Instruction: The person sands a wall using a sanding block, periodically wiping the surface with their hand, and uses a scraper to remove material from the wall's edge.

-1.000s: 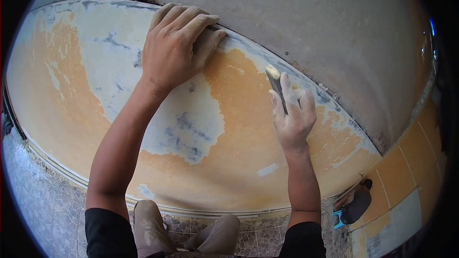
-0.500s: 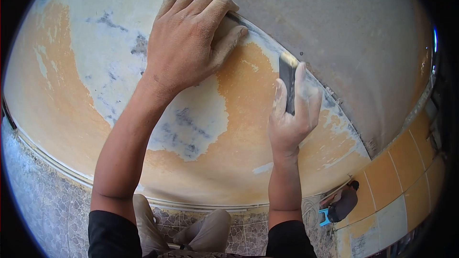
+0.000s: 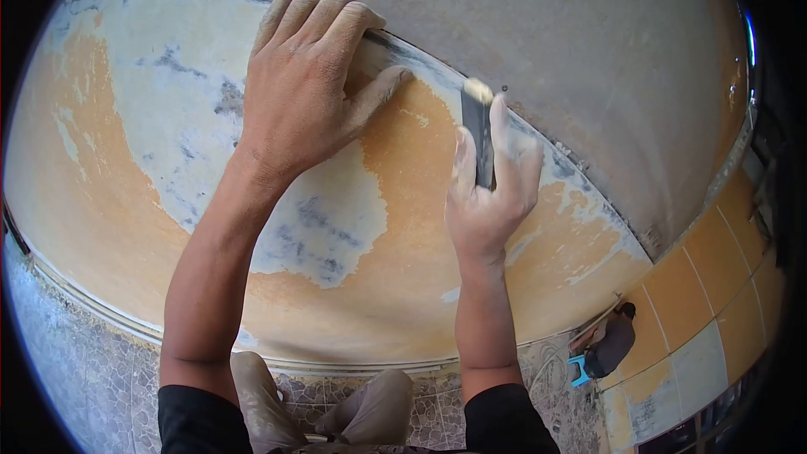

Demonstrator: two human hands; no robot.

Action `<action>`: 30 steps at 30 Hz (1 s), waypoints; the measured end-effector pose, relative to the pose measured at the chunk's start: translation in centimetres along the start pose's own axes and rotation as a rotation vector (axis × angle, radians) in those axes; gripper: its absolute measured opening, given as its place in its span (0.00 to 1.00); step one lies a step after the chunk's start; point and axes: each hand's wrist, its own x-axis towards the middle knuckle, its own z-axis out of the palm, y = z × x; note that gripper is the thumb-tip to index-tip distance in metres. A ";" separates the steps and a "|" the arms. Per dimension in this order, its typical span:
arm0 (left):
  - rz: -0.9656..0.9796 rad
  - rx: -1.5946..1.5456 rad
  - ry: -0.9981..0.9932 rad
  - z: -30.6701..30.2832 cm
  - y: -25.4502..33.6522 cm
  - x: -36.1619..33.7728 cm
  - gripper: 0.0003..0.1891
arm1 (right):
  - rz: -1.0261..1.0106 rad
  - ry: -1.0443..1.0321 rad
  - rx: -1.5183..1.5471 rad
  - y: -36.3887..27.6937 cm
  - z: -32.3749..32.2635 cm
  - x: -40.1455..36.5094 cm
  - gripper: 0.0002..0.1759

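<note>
A large curved panel (image 3: 437,277), patched in orange, white and grey, spreads out below my hands. My left hand (image 3: 307,67) rests near its upper edge, fingers at the rim and thumb spread apart, holding nothing loose. In my right hand (image 3: 496,181) is a dark flat putty spreader (image 3: 477,130), gripped between thumb and fingers. A pale yellow dab of putty (image 3: 478,91) sits at the spreader's far end, close to the panel's edge. My palm hides the spreader's lower end.
A grey-brown surface (image 3: 588,42) lies beyond the panel's edge. At the lower right, another person (image 3: 612,343) sits on a blue stool (image 3: 580,370) beside orange panels (image 3: 672,307). Patterned paving (image 3: 429,412) shows below, around my legs.
My right hand and the spreader have moved left and slightly up in the view. My left hand also appears farther left, as the whole view has shifted a little.
</note>
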 end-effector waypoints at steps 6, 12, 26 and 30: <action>0.034 -0.039 -0.029 -0.5 -0.9 -0.1 0.23 | -0.032 0.079 0.087 -0.5 0.7 0.9 0.27; 0.058 -0.008 -0.062 -1.0 -0.1 0.4 0.25 | 0.113 0.145 0.085 -0.5 -0.6 -7.8 0.27; 0.064 0.050 -0.208 -1.7 0.0 0.7 0.31 | 0.285 0.292 0.149 -2.1 0.5 -7.9 0.29; 0.045 0.061 -0.246 -1.8 -0.1 0.8 0.31 | 0.307 0.241 0.151 -1.1 0.8 -0.8 0.29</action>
